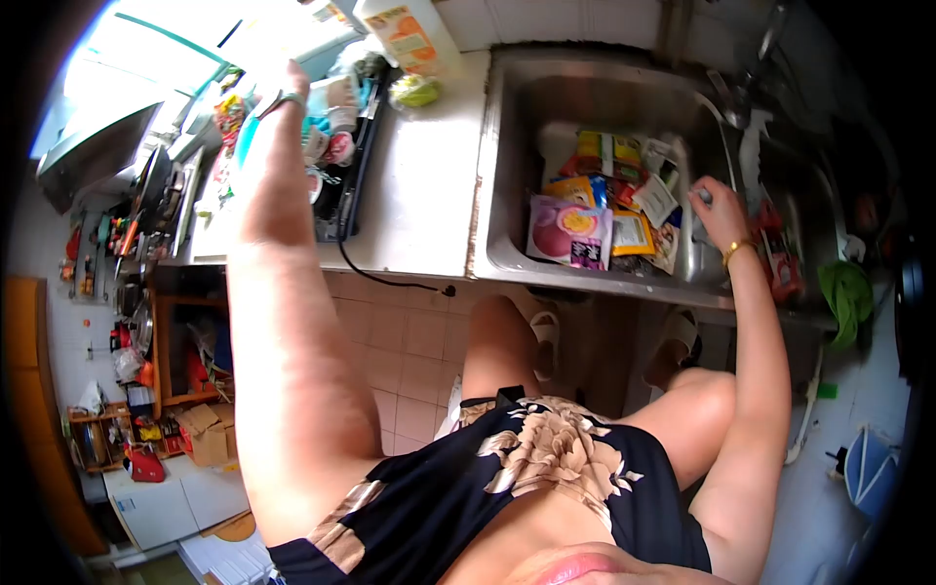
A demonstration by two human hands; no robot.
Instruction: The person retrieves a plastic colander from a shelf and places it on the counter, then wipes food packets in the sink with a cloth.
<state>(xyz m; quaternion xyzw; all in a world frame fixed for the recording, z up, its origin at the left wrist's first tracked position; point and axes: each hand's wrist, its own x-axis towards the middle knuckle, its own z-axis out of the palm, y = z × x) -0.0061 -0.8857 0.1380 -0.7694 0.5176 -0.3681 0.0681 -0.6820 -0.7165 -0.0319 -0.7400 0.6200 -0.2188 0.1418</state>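
Observation:
My left hand (277,146) is stretched out over the counter at the upper left. Its fingers are closed at a curved turquoise thing (248,141), partly hidden by the hand, whose kind I cannot make out. My right hand (720,213), with a gold bracelet at the wrist, is at the right side of the sink. Its fingers are pinched around a small greyish thing I cannot name. Left of it, several food packets (607,161) lie heaped in the steel sink (515,127), among them a purple packet (558,232) with a fruit picture.
A faucet (731,102) stands behind the sink. A dark rack (363,146) with cups is on the counter, its black cable (390,280) hanging over the edge. A large jug (409,39) stands at the back. A green cloth (846,297) hangs at the right.

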